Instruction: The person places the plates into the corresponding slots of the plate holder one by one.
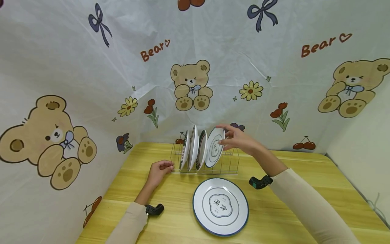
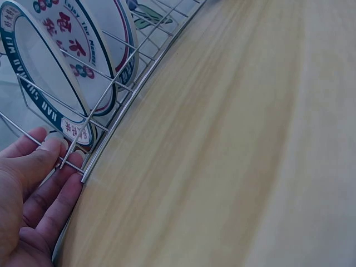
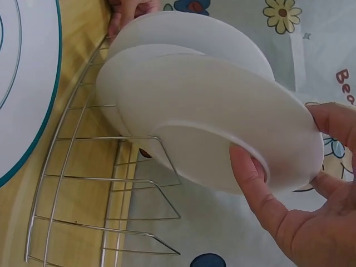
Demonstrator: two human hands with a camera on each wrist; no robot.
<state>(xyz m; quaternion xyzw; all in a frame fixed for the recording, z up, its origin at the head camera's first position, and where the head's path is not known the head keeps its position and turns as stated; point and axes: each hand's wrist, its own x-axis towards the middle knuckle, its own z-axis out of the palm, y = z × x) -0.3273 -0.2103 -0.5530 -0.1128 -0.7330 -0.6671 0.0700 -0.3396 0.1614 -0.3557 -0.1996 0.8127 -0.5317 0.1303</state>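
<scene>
A wire dish rack (image 1: 234, 166) stands on the table against the back cloth, with several plates upright in its left part. My right hand (image 1: 239, 139) grips a white plate with a blue rim (image 1: 214, 149) by its upper right edge. This plate leans to the right, its lower edge down in the rack. Its plain white underside (image 3: 217, 105) faces the right wrist view, with fingers (image 3: 261, 203) against it. At the rack's left front corner, my left hand (image 1: 159, 173) pinches the wire between thumb and fingers, as the left wrist view (image 2: 41, 183) shows.
A large white plate with a blue rim (image 1: 220, 228) lies flat on the wooden table (image 1: 271, 210) in front of the rack. Bear-print cloth (image 1: 225, 44) hangs behind and at the left. A pale wall (image 1: 365, 145) borders the right side.
</scene>
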